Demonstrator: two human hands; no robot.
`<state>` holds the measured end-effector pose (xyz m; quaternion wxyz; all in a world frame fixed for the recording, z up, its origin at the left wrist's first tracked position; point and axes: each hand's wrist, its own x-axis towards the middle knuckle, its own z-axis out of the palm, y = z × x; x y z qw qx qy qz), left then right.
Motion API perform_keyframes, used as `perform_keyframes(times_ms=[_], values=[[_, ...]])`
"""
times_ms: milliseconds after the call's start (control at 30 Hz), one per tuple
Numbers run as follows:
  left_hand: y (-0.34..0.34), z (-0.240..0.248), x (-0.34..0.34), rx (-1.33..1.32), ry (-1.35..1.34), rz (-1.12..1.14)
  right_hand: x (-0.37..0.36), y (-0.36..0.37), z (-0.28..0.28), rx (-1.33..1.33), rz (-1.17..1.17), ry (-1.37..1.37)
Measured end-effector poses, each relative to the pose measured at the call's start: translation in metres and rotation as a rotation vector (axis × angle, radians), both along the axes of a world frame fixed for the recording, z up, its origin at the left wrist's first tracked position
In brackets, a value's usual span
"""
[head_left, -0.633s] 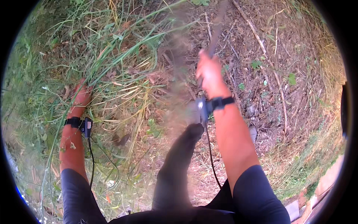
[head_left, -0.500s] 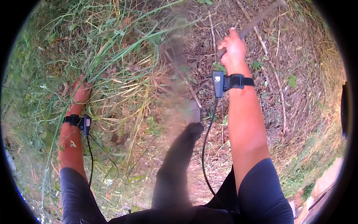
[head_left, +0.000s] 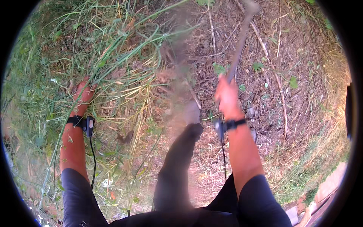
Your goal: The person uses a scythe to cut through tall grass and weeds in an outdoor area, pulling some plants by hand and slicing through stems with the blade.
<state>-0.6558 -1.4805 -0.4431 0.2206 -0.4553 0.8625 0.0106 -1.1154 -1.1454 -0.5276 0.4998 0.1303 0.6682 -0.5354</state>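
Observation:
My left hand [head_left: 84,92] is closed round a clump of long green grass [head_left: 113,53], whose stems fan out up and to the right. Blades cover part of its fingers. On the right, my right hand [head_left: 228,96] grips a long, thin, grey-brown tool [head_left: 239,51] by its lower end. This tool points away from me, nearly straight, and its far end is blurred at the top edge, so its exact kind is unclear. The two hands are well apart, with yellowed stalks [head_left: 140,90] between them.
Bare brown soil with dry twigs [head_left: 278,81] lies at the right. My leg and shoe [head_left: 179,159] stand between my arms, partly behind a blurred vertical smear. Each wrist wears a strapped device [head_left: 89,126] with a cable. Pale flat slabs [head_left: 331,181] lie at the lower right.
My right hand has come down toward me with the tool, which has swung from slanting right to nearly upright in view. My left hand stays almost in place on the grass.

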Motion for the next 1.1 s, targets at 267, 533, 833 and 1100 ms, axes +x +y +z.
perform_keyframes(times_ms=[267,533,833,1100], values=[[0.006,0.008,-0.019,-0.019,0.062,-0.082,0.086,-0.036,-0.061,0.204,0.415,0.266],[0.059,0.024,0.034,0.052,0.017,0.005,0.116,0.057,0.01,0.238,0.37,-0.24],[0.168,0.086,-0.008,0.248,0.047,0.219,-0.012,0.154,0.077,0.278,-0.029,-0.22],[0.204,0.165,-0.051,0.223,-0.284,0.379,-0.057,0.262,0.174,0.523,0.175,0.016]])
